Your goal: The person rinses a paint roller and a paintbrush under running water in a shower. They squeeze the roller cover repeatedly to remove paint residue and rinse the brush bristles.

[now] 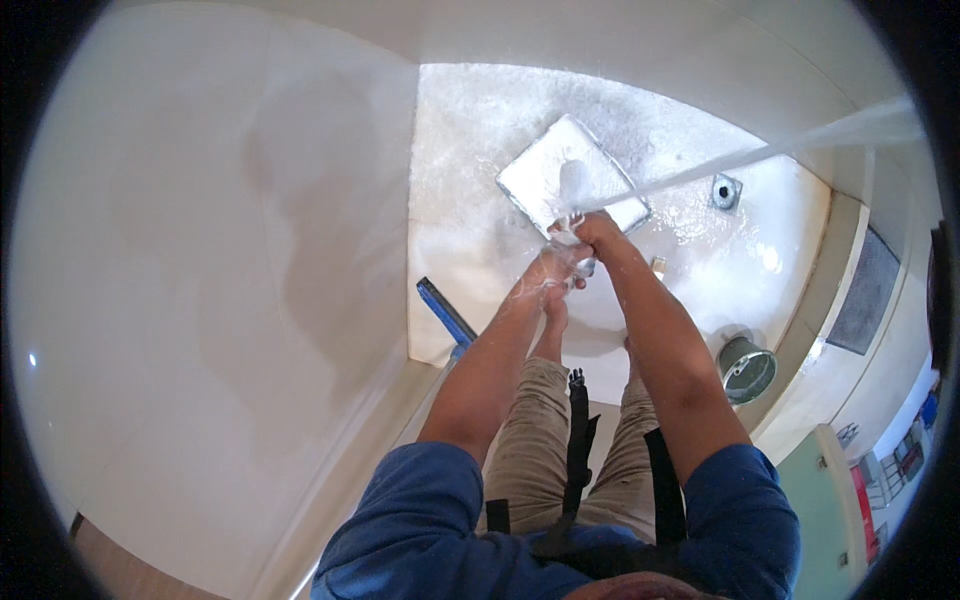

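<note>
A jet of water (pixel 760 155) comes in from the upper right and breaks over my two hands, which are close together in front of me. My right hand (pixel 592 229) is curled, its fingers bent inward at the stream. Just below and to the left, my left hand (pixel 560 266) is closed around something pale and wet; splashing water hides what it is. Beneath them on the wet floor lies a flat white square panel (pixel 540 180) with dark edges, set at an angle. A rounded grey patch shows on it, perhaps a shadow.
A blue squeegee (pixel 447 312) leans at the left near the wall. To the right are a square floor drain (pixel 735 200), a small pale block (pixel 659 266) and a grey-green bucket (pixel 747 372). A raised ledge with a grey mat (pixel 866 290) borders the floor.
</note>
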